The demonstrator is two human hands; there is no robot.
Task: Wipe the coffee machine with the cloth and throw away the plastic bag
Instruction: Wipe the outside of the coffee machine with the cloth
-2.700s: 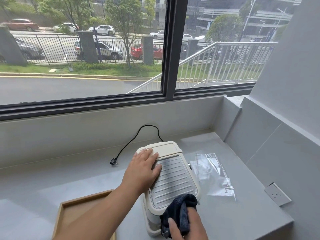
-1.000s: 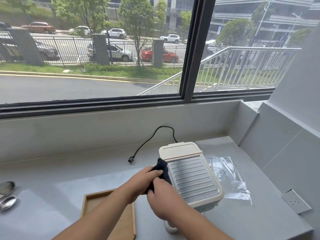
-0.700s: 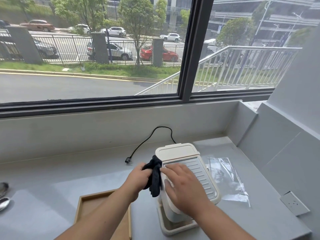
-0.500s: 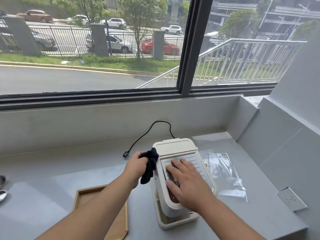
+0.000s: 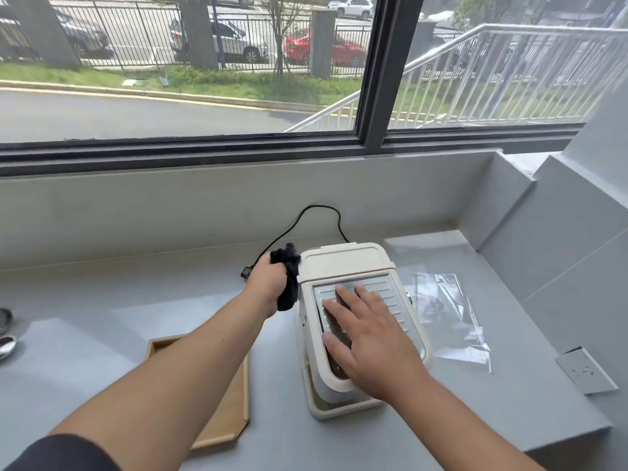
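left hand [image 5: 268,283] gripped the dark bunched cloth [image 5: 289,280] against the cream boxy coffee machine's [image 5: 343,263] left flank; right hand [image 5: 370,338] lay open, flat on top. clear crinkled plastic bag [image 5: 448,317] sat right, nearer that hand, lengthwise near-to-far.

Two bare forearms reaching in from the lower edge of the frame, uncovered from elbow to wrist. Left hand [image 5: 270,283] and right hand [image 5: 368,338] both without gloves, rings, watch or bracelet. Edge of a dark short sleeve [image 5: 64,452] visible on the upper left arm, at the bottom left corner.
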